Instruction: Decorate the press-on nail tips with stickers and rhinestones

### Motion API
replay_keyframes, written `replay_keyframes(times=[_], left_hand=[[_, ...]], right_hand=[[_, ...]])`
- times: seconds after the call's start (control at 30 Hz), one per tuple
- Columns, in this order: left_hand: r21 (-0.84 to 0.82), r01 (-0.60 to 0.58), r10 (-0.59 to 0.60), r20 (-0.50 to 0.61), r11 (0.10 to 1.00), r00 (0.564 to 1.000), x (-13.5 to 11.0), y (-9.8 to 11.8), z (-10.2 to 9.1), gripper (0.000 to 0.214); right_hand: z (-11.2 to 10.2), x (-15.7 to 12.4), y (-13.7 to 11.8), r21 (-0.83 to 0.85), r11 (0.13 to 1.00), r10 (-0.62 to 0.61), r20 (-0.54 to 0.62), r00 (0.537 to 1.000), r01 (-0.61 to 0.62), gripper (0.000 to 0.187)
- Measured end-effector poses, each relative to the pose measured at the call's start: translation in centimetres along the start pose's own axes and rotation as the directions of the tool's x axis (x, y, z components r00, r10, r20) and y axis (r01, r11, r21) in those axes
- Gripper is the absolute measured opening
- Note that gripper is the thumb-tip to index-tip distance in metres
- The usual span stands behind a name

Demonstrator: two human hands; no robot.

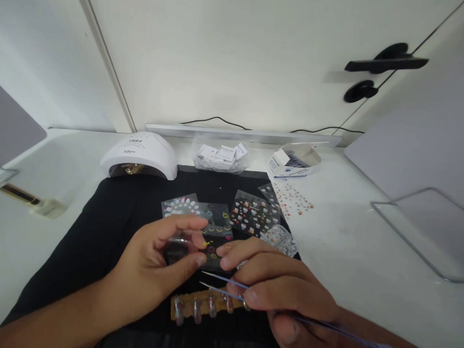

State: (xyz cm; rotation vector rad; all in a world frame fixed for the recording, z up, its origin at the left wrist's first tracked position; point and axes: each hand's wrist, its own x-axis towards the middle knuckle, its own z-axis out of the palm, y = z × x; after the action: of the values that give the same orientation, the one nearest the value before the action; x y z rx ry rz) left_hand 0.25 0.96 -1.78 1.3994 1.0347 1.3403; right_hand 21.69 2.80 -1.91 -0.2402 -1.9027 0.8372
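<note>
My left hand [158,268] pinches a small dark sticker sheet [210,247] between thumb and fingers, just above the black mat [108,225]. My right hand [277,292] touches the same sheet with its fingertips and holds thin tweezers [220,285], tips pointing left. Below both hands lies a wooden strip [202,305] carrying several false nails. More nail sticker sheets [253,213] are spread on the mat beyond the hands.
A white nail lamp [139,155] stands at the mat's back left. A clear tub of white packets [221,156] and an open box [293,161] sit behind. A loose sticker sheet [294,199] lies on the white table, right.
</note>
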Motion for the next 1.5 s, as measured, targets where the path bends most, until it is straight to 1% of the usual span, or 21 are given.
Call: replay_keyframes(times=[0.13,0.2,0.3,0.4,0.5,0.63,0.83,0.93,1.1,1.23,1.37,1.5], left_hand=[[0.038,-0.013,0.013,-0.008,0.999,1.0,0.0,0.2,0.1,0.038],[0.048,-0.014,0.014,-0.002,0.999,1.0,0.0,0.4,0.0,0.036],[0.053,-0.018,0.017,0.02,0.998,1.0,-0.1,0.6,0.0,0.032],[0.064,-0.033,0.03,0.037,0.997,0.999,-0.3,0.7,-0.1,0.03],[0.083,-0.058,0.054,0.052,0.995,0.997,-0.6,0.7,-0.1,0.032],[0.119,-0.101,0.093,0.072,0.988,0.993,-0.9,0.5,-0.3,0.034],[0.192,-0.171,0.151,0.115,0.966,0.982,-0.8,0.2,-0.6,0.035],[0.228,-0.203,0.177,0.131,0.952,0.976,-0.6,0.1,-0.5,0.034],[0.316,-0.288,0.238,0.188,0.904,0.953,-0.8,0.2,-0.4,0.027],[0.365,-0.277,0.213,0.208,0.889,0.955,-0.9,0.3,-0.5,0.028],[0.409,-0.306,0.221,0.243,0.859,0.945,-0.7,0.2,-0.7,0.024],[0.401,-0.314,0.216,0.27,0.861,0.938,-0.4,0.3,-0.9,0.021]], right_hand=[[0.2,-0.1,0.0,0.004,1.0,-0.013,-0.004,1.0,0.013,0.029],[0.6,-0.2,-0.2,0.023,1.0,-0.009,-0.045,0.999,0.01,0.029],[1.2,-0.5,-0.8,0.094,0.995,0.032,-0.142,0.989,-0.019,0.028],[1.2,-0.7,-1.6,0.163,0.984,0.097,-0.18,0.979,-0.068,0.027],[0.7,-0.9,-2.1,0.196,0.978,0.108,-0.175,0.979,-0.073,0.027],[0.4,-1.1,-1.8,0.211,0.977,0.081,-0.18,0.98,-0.042,0.027],[0.9,-1.5,-1.4,0.185,0.982,0.083,-0.219,0.972,-0.042,0.027],[1.0,-1.6,-1.6,0.16,0.984,0.109,-0.21,0.972,-0.076,0.028],[1.2,-1.8,-1.4,0.097,0.991,0.114,-0.188,0.976,-0.097,0.028],[1.3,-1.9,-1.1,0.107,0.99,0.11,-0.212,0.971,-0.089,0.027],[1.4,-1.9,-1.0,0.14,0.985,0.128,-0.235,0.964,-0.096,0.026],[1.4,-1.8,-0.8,0.143,0.984,0.133,-0.223,0.966,-0.103,0.026]])
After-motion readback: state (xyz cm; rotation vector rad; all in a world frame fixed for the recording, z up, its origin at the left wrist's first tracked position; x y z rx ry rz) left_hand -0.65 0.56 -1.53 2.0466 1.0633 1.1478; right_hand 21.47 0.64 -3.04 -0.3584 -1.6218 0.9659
